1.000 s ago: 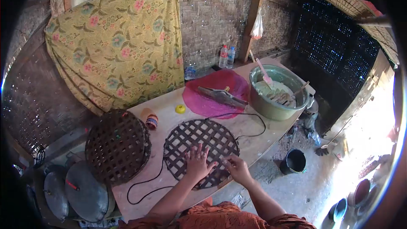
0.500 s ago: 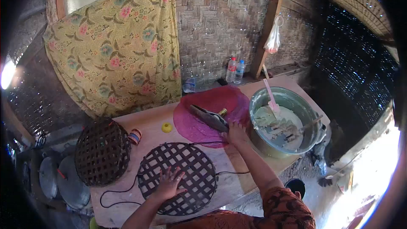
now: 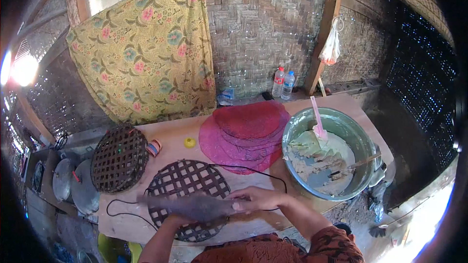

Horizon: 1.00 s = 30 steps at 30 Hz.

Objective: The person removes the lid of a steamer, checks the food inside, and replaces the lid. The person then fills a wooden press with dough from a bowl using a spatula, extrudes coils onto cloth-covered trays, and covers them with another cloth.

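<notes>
**Right hand [image 3: 258,198] grips a blurred dark piece [image 3: 197,206] above the round lattice [image 3: 187,178]**

A pale wooden counter [image 3: 175,134] runs from left to right. Beyond it, at the far left, hangs a yellow flowered cloth [image 3: 141,53]. A big green tub [image 3: 352,129] stands at the right end of the counter, partly filled with a pale, thick mixture. Just left of the tub lie overlapping pink sheets [image 3: 243,151], a deeper red one at the far side. The round lattice lies flat in the near middle, a black cord on either side of it. A darker lattice [image 3: 119,158] sits farther left, tilted.

The dark piece, long and flat, stretches across the near half of the round lattice; whether it touches the slats cannot be told. The right hand's grip is clamped on its right end. The left hand [image 3: 180,220] is at its near side, fingers mostly hidden behind it, so its grip cannot be told. A pink spatula [image 3: 318,117] leans in the tub. Two plastic bottles stand by the far wall. Smallest is a yellow object [image 3: 189,142], between the darker lattice and the pink sheets.
</notes>
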Tool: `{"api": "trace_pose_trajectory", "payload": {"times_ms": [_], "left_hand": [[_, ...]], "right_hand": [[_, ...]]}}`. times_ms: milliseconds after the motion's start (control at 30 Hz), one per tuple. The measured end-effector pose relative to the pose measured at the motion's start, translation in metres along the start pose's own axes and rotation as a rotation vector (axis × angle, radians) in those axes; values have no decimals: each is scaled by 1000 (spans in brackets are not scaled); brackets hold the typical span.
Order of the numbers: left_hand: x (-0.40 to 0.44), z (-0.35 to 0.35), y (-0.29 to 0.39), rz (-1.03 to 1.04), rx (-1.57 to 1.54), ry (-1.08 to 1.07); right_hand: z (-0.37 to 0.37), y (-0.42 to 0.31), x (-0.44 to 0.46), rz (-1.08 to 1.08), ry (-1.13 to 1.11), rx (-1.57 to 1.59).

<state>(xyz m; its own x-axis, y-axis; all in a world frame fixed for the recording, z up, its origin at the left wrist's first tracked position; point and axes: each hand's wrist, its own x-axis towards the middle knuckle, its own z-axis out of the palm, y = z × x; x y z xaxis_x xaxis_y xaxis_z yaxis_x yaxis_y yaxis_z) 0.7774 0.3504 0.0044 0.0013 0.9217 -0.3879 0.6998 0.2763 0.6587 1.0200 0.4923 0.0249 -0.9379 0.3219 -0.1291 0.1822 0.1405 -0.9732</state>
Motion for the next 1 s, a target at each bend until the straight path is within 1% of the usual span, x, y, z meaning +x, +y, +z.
{"api": "trace_pose_trajectory", "payload": {"times_ms": [33,100,167,233,267,333,367,433,467,533,567,633,667,700,733,767,800,833,867,900,933,967,1000], "left_hand": [[-8,8,-10,32,-176,-23],[-27,25,-29,44,-474,-47],[-44,39,-48,7,-659,-25],[-62,47,-65,-32,-756,57],[-70,48,-74,-46,-802,111],[-88,48,-93,-74,-853,240],[-98,48,-102,-85,-866,317],[-118,49,-122,-106,-890,478],[-128,49,-133,-109,-894,570],[-150,54,-159,-103,-874,752],[-162,59,-173,-106,-855,837],[-181,74,-211,-84,-831,975],[-188,79,-224,-46,-885,1020],[-194,82,-234,0,-963,1055],[-198,74,-220,79,-1140,1084],[-201,65,-205,162,-1316,1111],[-196,57,-178,8,-902,1292],[-196,49,-166,-80,-690,1355],[-196,42,-154,-185,-478,1415],[-198,36,-151,-272,-398,1372],[-201,31,-148,-351,-318,1325],[-203,27,-140,-363,-319,1330],[-204,22,-128,-322,-406,1350]], "right_hand": [[-3,-2,3,-138,-36,-151],[-41,59,42,-181,93,52],[-61,88,79,185,689,-353],[-90,147,109,-16,840,-568],[-105,162,125,-24,839,-566],[-124,177,151,-217,1159,-688],[-127,183,158,-226,1148,-686],[-133,184,171,-58,1283,-1210],[-136,184,174,-78,1269,-1210],[-140,177,177,236,1016,-1249],[-141,173,177,217,991,-1255],[-140,159,173,356,885,-1248],[-132,142,168,343,853,-1260],[-123,120,160,256,896,-1176],[-115,100,156,172,938,-1086],[-104,85,160,159,910,-1092],[-87,72,167,-78,843,-957],[-64,60,170,-298,767,-806],[-32,37,164,-200,645,-893],[4,13,157,-103,524,-976],[33,0,154,-170,395,-800],[60,5,155,-416,351,-974],[84,3,151,-454,266,-959]]}}
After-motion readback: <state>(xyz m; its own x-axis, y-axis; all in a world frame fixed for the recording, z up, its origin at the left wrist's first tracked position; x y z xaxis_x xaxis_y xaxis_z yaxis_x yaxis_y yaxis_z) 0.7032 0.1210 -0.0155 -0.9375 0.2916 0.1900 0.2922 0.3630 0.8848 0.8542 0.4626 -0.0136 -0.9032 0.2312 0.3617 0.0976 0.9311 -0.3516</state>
